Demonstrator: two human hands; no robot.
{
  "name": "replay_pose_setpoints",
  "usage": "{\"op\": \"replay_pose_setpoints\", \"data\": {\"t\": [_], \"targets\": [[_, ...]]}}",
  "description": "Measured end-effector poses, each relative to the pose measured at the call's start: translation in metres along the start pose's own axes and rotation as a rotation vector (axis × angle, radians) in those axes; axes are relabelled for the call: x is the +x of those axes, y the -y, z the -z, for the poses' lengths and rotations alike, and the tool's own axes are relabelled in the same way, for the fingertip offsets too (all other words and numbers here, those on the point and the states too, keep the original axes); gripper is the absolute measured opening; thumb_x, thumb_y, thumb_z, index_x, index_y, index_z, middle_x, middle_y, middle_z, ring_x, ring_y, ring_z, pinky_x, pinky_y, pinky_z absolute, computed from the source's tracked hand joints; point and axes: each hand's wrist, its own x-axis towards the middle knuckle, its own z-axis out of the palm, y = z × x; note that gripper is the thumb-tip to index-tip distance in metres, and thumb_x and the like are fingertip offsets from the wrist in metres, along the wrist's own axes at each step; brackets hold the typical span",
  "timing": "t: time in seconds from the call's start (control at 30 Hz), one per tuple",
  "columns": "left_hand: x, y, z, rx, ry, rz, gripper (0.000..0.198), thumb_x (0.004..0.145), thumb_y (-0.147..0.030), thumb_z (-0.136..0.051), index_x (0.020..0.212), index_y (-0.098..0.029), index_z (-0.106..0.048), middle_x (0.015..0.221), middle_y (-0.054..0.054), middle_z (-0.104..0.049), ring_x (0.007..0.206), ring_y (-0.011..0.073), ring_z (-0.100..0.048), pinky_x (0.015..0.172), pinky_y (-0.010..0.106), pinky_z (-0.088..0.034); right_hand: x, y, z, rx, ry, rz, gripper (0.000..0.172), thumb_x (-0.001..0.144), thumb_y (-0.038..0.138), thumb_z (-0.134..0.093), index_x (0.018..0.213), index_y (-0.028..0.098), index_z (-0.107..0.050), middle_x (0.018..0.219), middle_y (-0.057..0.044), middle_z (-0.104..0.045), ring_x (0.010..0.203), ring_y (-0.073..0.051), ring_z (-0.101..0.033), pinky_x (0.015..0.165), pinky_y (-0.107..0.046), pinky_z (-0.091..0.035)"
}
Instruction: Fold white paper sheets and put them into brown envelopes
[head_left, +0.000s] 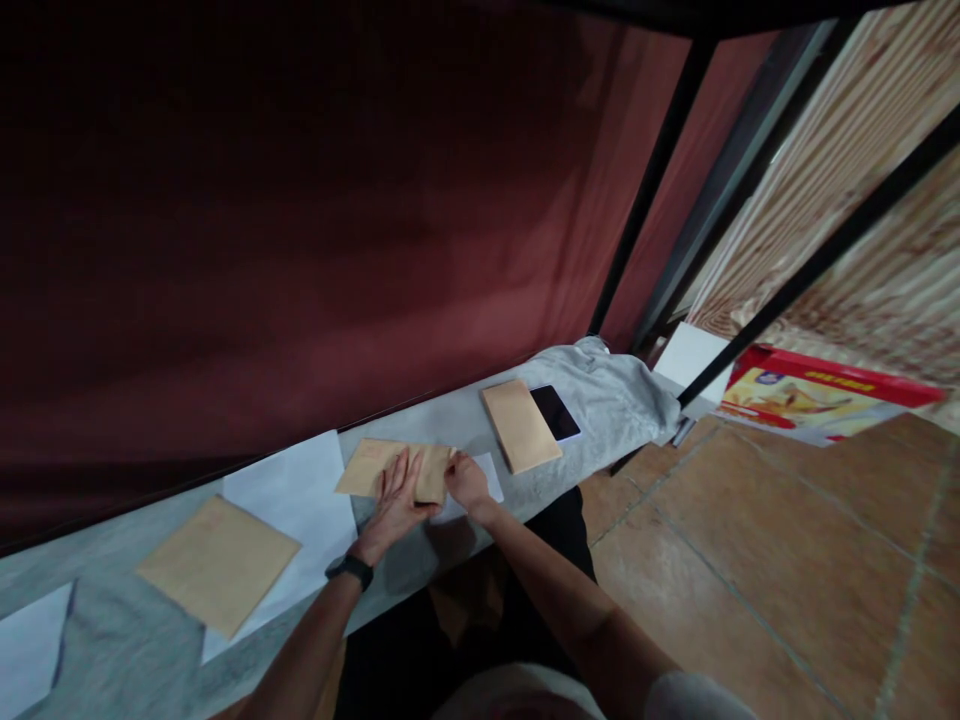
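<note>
A brown paper envelope (361,467) lies on the narrow cloth-covered bench in front of me. My left hand (400,500) rests flat on it with fingers stretched out. At the envelope's right end, my right hand (466,482) is closed, its fingers curled at the paper edge; how much they pinch is hard to see. A small white sheet of paper (491,475) lies partly under my right hand. Just to the right is a stack of brown envelopes (523,425), overlapping a dark-screened tablet (556,411).
Another brown envelope (220,562) lies on large white paper (289,490) at the left. More white paper (30,645) sits at the far left. Grey cloth (611,390) bunches at the bench's right end. Black metal posts (652,190) and a red-yellow box (817,395) stand right.
</note>
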Motion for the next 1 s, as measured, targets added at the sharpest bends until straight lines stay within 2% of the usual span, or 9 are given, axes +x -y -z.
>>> {"op": "replay_pose_setpoints", "data": {"t": [0.1,0.23,0.37,0.47,0.6,0.73,0.8,0.87,1.0], "targets": [[0.002,-0.002,0.006,0.051,-0.028,-0.055,0.103,0.079,-0.053,-0.069,0.161,-0.018,-0.016,0.168,0.023,-0.01,0.155,0.0393,-0.009,0.121,0.062,-0.015,-0.003,-0.003,0.001,0.012,-0.004,-0.054,0.022,0.098,0.018,-0.048,0.115,0.015,-0.062,0.105,-0.011,-0.075,0.095,-0.02,-0.072,0.079,-0.026,-0.051],[0.008,0.0,0.007,0.049,0.076,-0.018,0.107,0.078,-0.054,-0.069,0.161,-0.018,-0.014,0.168,0.024,-0.01,0.155,0.0395,-0.01,0.119,0.062,-0.019,-0.009,-0.005,0.001,0.082,-0.015,-0.136,0.033,0.096,0.037,-0.058,0.118,0.013,-0.06,0.112,-0.017,-0.072,0.1,-0.027,-0.071,0.082,-0.033,-0.053],[0.008,0.003,0.003,0.046,0.077,0.019,0.112,0.075,-0.056,-0.071,0.162,-0.019,-0.01,0.167,0.024,-0.013,0.155,0.0395,-0.011,0.118,0.062,-0.022,-0.005,-0.003,-0.001,0.229,-0.021,-0.157,0.015,0.089,0.021,-0.061,0.102,0.014,-0.066,0.109,-0.019,-0.07,0.099,-0.028,-0.071,0.083,-0.035,-0.052],[0.005,-0.001,0.008,0.067,0.005,-0.012,0.116,0.074,-0.054,-0.073,0.162,-0.019,-0.006,0.167,0.023,-0.013,0.155,0.04,-0.011,0.119,0.064,-0.019,0.0,-0.004,0.003,0.372,-0.013,-0.093,0.01,0.085,0.015,-0.058,0.092,0.018,-0.065,0.095,-0.01,-0.071,0.087,-0.021,-0.069,0.076,-0.029,-0.05],[0.008,-0.012,0.03,0.112,-0.06,-0.106,0.118,0.071,-0.049,-0.077,0.162,-0.02,-0.008,0.168,0.023,-0.007,0.155,0.0409,-0.01,0.121,0.065,-0.013,-0.002,-0.011,0.012,0.609,0.029,0.041,0.005,0.08,0.019,-0.056,0.077,0.022,-0.055,0.074,0.004,-0.061,0.069,-0.012,-0.058,0.065,-0.021,-0.046],[0.016,-0.029,0.063,0.075,-0.008,-0.239,0.123,0.068,-0.048,-0.078,0.162,-0.02,-0.004,0.168,0.021,-0.012,0.155,0.0396,-0.01,0.123,0.063,-0.009,-0.012,-0.021,0.027,0.845,0.057,0.117,0.018,0.074,0.025,-0.057,0.066,0.024,-0.042,0.066,0.006,-0.048,0.063,-0.011,-0.049,0.062,-0.021,-0.044],[0.016,-0.04,0.078,0.025,0.057,-0.295,0.128,0.067,-0.05,-0.08,0.162,-0.023,0.002,0.168,0.019,-0.018,0.155,0.0391,-0.011,0.123,0.063,-0.01,-0.017,-0.027,0.036,1.051,0.113,0.155,0.019,0.071,0.027,-0.06,0.064,0.023,-0.042,0.064,0.007,-0.046,0.061,-0.01,-0.046,0.061,-0.021,-0.043],[0.011,-0.052,0.089,-0.022,0.114,-0.344,0.132,0.065,-0.05,-0.082,0.161,-0.025,0.005,0.168,0.018,-0.016,0.155,0.0393,-0.011,0.123,0.063,-0.013,-0.023,-0.033,0.046,1.205,0.185,0.181,0.02,0.066,0.028,-0.064,0.063,0.023,-0.045,0.063,0.007,-0.046,0.06,-0.01,-0.044,0.059,-0.02,-0.04],[-0.007,-0.078,0.1,-0.13,0.147,-0.389,0.14,0.064,-0.046,-0.084,0.159,-0.024,0.016,0.169,0.02,-0.009,0.154,0.0398,-0.014,0.122,0.064,-0.019,-0.037,-0.041,0.068,1.243,0.304,0.178,0.017,0.062,0.027,-0.068,0.067,0.021,-0.053,0.066,0.006,-0.051,0.063,-0.01,-0.046,0.061,-0.02,-0.04]]}}
